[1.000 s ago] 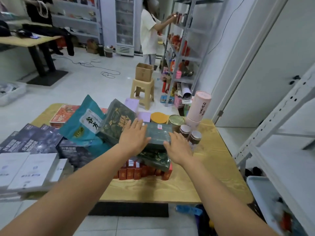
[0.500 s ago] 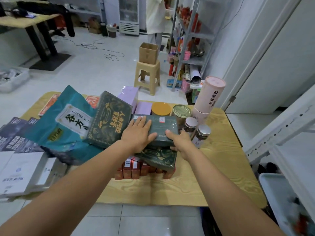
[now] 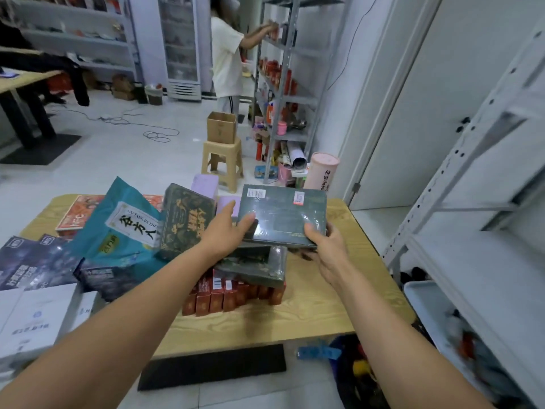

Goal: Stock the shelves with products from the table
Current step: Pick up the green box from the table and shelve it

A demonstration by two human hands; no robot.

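While the dark green box (image 3: 283,215) was held level just above the stack on the tabletop (image 3: 309,314), the step in hand was judged to be its transfer to the white shelf (image 3: 486,276) at the right. The right hand (image 3: 327,249) gripped the near right corner, thumb on the top face and fingers curled underneath; the left hand (image 3: 224,231) lay against the left edge with fingers straight and slightly spread, thumb resting on the film wrap. The wrap looked glossy and probably slippery, so the right-hand grip should be shifted toward the middle of the near edge before the left hand was withdrawn; otherwise the far end could droop. A second green box (image 3: 253,265) rested askew on the small red cartons (image 3: 224,296) directly below, so the box should be raised straight up before being swung right, to avoid dragging that pile. The pink tube (image 3: 321,172) stood just behind the far right corner and the leaning dark box (image 3: 185,222) just beside the left hand; both should be given clearance. The box should be kept flat and set down well inside the shelf edge.
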